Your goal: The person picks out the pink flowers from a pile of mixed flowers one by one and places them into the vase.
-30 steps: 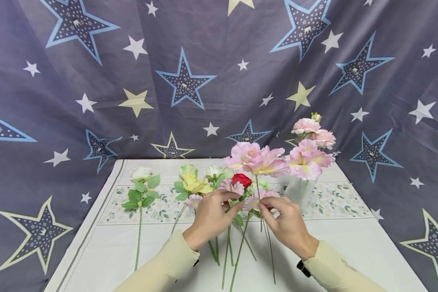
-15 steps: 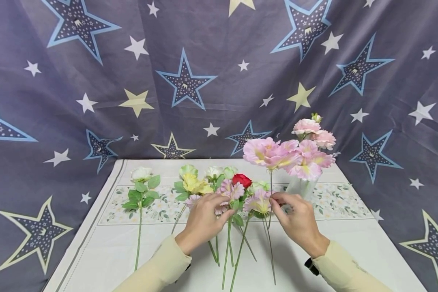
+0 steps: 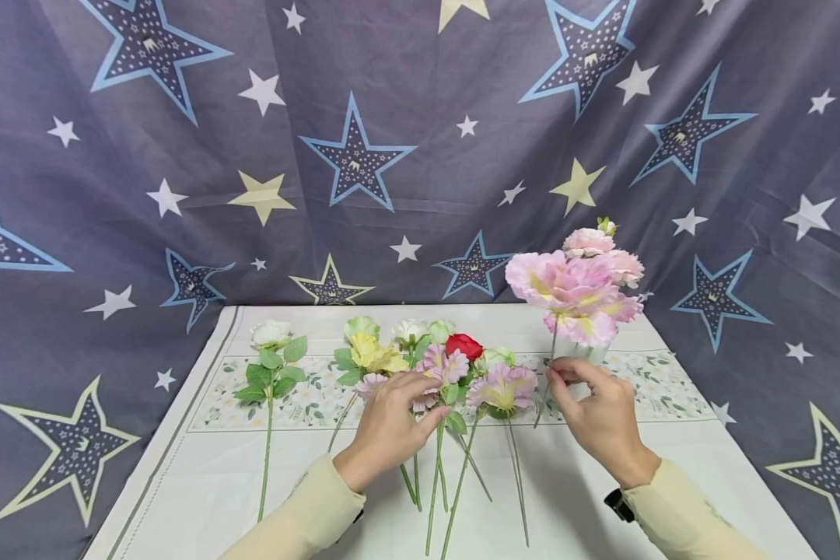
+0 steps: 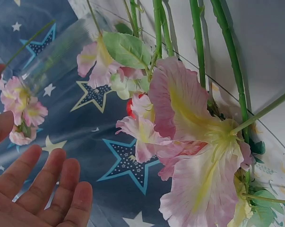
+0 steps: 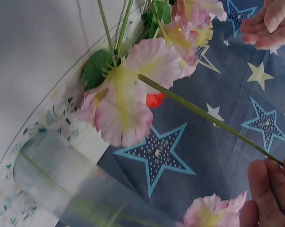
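My right hand [image 3: 602, 412] pinches the thin stem [image 5: 203, 116] of a pink artificial flower with yellow-tinged petals [image 3: 549, 276]. The bloom is upright and overlaps the other pink blooms in the head view. Just beyond this hand stands a clear vase [image 5: 81, 175], with stems showing through its wall and pink flowers [image 3: 619, 266] rising from it. The stem's lower end points away from my fingers, outside the vase in the right wrist view. My left hand [image 3: 392, 424] hovers over the loose flowers with fingers spread and nothing held; its palm [image 4: 33, 194] shows in the left wrist view.
Several loose flowers lie mid-table, among them a red rose [image 3: 464, 344], a yellow flower [image 3: 374, 354] and a pink-purple one [image 3: 502, 386]. A white rose [image 3: 271, 334] lies apart at the left. A star-printed curtain [image 3: 406, 155] hangs behind the white-covered table [image 3: 203, 482].
My right hand has moved to the right, carrying the pink flower from over the loose flowers to the vase. My left hand has drawn slightly left and is now nearly still.
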`<action>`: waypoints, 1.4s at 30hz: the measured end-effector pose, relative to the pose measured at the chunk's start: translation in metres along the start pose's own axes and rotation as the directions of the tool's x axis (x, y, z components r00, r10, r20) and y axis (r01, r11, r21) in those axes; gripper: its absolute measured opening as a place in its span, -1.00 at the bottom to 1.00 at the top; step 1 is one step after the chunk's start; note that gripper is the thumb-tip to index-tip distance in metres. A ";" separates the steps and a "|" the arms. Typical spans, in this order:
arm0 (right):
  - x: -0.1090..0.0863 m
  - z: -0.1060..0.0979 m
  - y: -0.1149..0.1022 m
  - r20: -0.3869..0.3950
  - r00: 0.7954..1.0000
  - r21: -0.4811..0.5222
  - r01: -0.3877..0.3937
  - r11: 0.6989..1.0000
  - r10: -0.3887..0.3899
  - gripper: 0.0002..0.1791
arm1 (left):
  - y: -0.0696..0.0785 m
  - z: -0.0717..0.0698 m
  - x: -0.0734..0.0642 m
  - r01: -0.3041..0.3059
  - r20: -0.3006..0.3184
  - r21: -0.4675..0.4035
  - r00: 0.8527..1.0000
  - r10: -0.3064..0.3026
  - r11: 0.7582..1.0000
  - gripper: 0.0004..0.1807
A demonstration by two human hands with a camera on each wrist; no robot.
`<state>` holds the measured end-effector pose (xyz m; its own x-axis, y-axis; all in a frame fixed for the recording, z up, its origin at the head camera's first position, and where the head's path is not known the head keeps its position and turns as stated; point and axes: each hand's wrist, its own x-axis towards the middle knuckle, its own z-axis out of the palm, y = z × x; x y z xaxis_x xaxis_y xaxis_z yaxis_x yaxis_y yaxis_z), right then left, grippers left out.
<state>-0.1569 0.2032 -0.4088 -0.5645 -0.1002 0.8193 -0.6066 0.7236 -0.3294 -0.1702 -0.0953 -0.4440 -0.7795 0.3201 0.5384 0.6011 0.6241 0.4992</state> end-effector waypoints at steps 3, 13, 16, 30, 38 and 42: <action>0.003 -0.004 0.004 -0.017 1.000 -0.023 -0.004 1.000 0.003 -0.85 | 0.000 0.000 -0.001 -0.001 -0.004 -0.008 1.000 0.001 1.000 -0.59; 0.013 -0.022 0.014 -0.077 0.997 -0.074 -0.026 0.997 0.021 -0.92 | 0.003 0.001 -0.002 0.002 0.006 -0.052 1.000 -0.002 0.999 -0.59; 0.017 -0.028 0.017 -0.094 0.995 -0.077 -0.031 0.997 0.024 -0.96 | 0.003 0.001 -0.002 -0.002 0.006 -0.058 1.000 0.003 0.998 -0.59; 0.036 -0.054 0.036 -0.163 0.985 -0.164 -0.077 0.983 0.050 -0.91 | 0.001 0.002 -0.002 -0.019 -0.002 -0.059 1.000 0.019 0.998 -0.61; 0.049 -0.061 0.043 -0.191 0.979 -0.173 -0.099 0.980 0.065 -0.92 | 0.001 0.002 -0.001 -0.012 0.005 -0.053 1.000 0.012 0.999 -0.62; 0.057 -0.064 0.045 -0.215 0.975 -0.187 -0.099 0.977 0.057 -0.93 | 0.000 0.002 -0.001 -0.012 0.003 -0.058 1.000 0.013 0.998 -0.62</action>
<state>-0.1804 0.2736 -0.3471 -0.4644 0.0907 0.8810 -0.4326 0.8447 -0.3150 -0.1699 -0.0940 -0.4458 -0.7724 0.3298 0.5428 0.6198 0.5779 0.5309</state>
